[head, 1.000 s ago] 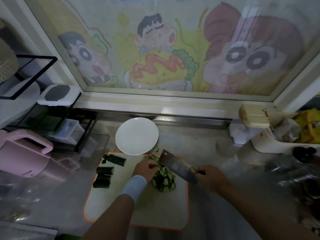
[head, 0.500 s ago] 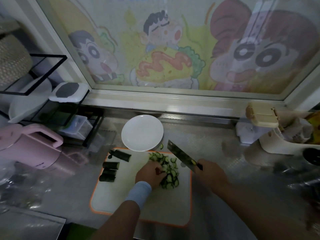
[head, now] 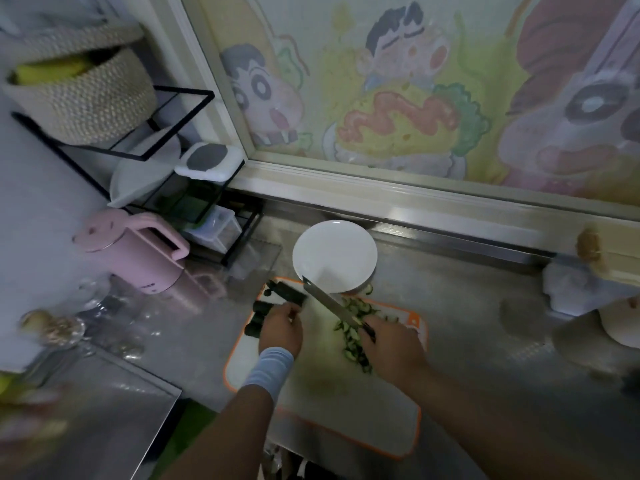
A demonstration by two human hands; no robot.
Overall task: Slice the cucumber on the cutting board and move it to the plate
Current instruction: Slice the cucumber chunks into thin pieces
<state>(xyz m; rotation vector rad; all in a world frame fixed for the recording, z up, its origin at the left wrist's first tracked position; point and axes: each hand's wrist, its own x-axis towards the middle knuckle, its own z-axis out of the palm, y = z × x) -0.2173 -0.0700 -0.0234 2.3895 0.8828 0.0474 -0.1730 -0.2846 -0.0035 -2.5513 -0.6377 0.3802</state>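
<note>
A white cutting board (head: 322,393) with an orange rim lies on the steel counter. Three dark cucumber chunks (head: 289,292) sit at its far left corner. A pile of thin cucumber slices (head: 353,341) lies on its right half. My left hand (head: 280,329), with a pale blue wristband, covers the near ends of the two lower chunks with its fingers bent down; the grip itself is hidden. My right hand (head: 393,348) grips the handle of a cleaver (head: 329,301), whose blade points up and left above the board. Just beyond the board stands the empty white plate (head: 334,254).
A pink kettle (head: 138,258) and a black wire rack (head: 194,209) with boxes stand to the left. Glass jars (head: 55,327) sit at the near left. White containers (head: 588,289) are at the far right. A painted window runs along the back.
My left hand has left the slice pile and moved left onto the uncut chunks. The cleaver has swung left with its blade over the board's middle. The camera has turned left.
</note>
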